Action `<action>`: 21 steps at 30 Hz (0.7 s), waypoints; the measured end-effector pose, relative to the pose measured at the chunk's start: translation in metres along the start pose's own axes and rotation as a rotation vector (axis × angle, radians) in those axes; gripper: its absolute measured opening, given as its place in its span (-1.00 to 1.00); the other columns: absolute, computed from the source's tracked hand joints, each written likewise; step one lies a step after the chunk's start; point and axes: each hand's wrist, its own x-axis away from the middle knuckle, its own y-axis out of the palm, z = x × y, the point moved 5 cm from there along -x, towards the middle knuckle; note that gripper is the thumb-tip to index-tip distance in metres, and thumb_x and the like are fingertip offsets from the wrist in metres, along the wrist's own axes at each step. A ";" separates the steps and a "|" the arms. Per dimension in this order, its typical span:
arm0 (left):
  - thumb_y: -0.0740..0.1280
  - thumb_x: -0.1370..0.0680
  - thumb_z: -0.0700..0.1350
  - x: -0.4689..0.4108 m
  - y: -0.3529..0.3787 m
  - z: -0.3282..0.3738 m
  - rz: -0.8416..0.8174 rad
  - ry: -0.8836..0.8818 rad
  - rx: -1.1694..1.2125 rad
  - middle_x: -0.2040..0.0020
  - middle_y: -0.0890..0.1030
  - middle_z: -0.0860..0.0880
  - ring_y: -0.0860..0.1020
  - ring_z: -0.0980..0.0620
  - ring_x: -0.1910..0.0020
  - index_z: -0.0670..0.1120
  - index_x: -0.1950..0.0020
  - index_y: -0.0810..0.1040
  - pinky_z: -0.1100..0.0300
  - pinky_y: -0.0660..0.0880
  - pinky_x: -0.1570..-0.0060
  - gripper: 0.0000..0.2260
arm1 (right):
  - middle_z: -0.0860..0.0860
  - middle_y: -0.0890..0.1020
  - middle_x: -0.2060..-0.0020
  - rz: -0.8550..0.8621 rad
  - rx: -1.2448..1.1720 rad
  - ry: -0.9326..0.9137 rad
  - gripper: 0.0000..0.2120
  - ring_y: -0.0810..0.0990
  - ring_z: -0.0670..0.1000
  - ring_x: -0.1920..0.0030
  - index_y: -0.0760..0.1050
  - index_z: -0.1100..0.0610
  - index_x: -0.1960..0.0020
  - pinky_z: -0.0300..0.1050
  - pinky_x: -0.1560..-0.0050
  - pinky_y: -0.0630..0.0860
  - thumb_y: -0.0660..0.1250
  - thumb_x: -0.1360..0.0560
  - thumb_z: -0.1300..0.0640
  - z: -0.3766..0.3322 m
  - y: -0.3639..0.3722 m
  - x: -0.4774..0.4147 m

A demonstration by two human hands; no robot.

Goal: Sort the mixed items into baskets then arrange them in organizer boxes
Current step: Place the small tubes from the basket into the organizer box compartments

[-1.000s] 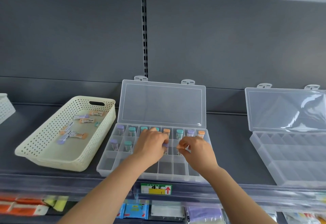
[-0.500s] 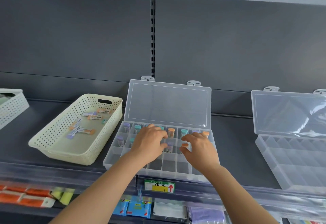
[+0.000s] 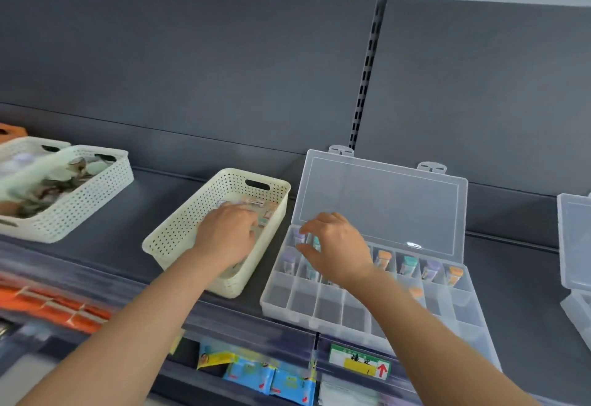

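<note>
- Cream basket (image 3: 179, 233) at the front edge of the shelf (image 3: 128, 214): the left hand (image 3: 227, 233) is placed inside, tubes (image 3: 252, 203) just beyond it rearward; grip cannot be told.
- The right hand (image 3: 335, 246) is held loose, empty, over the organizer box (image 3: 319, 309).

Left hand (image 3: 228, 233), right hand (image 3: 335, 246) outstretched, palms down

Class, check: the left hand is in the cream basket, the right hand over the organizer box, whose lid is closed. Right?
No: the head view shows the lid standing open. Otherwise correct: left hand in the cream basket, right hand over the organizer box.
</note>
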 end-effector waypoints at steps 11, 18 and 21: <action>0.18 -0.55 -0.26 -0.027 0.064 -0.107 -0.401 -0.094 -0.080 0.04 0.54 -0.06 0.49 -0.01 0.13 -0.11 0.00 0.51 0.14 0.44 0.13 -0.85 | 0.02 0.58 -0.08 -0.318 0.387 -0.012 -0.69 0.44 0.08 -0.13 0.53 0.05 -0.19 0.03 -0.20 0.37 0.21 -0.55 -0.07 -0.048 0.087 -0.103; 0.15 -0.48 -0.36 -0.045 0.078 -0.122 -0.328 -0.063 0.047 0.07 0.55 -0.11 0.48 -0.07 0.18 -0.15 -0.07 0.44 0.10 0.37 0.23 -0.77 | -0.02 0.58 0.04 -0.468 0.715 0.075 -0.82 0.40 0.07 -0.07 0.52 0.01 -0.06 0.07 -0.19 0.19 0.25 -0.49 0.12 -0.048 0.119 -0.140; 0.19 -0.48 -0.36 -0.047 0.080 -0.123 -0.324 -0.037 0.078 0.07 0.55 -0.11 0.48 -0.07 0.18 -0.16 -0.09 0.43 0.11 0.37 0.23 -0.77 | 0.03 0.56 0.00 -0.503 0.730 0.026 -0.80 0.43 0.09 -0.08 0.52 0.06 -0.09 0.02 -0.16 0.28 0.26 -0.48 0.18 -0.050 0.132 -0.148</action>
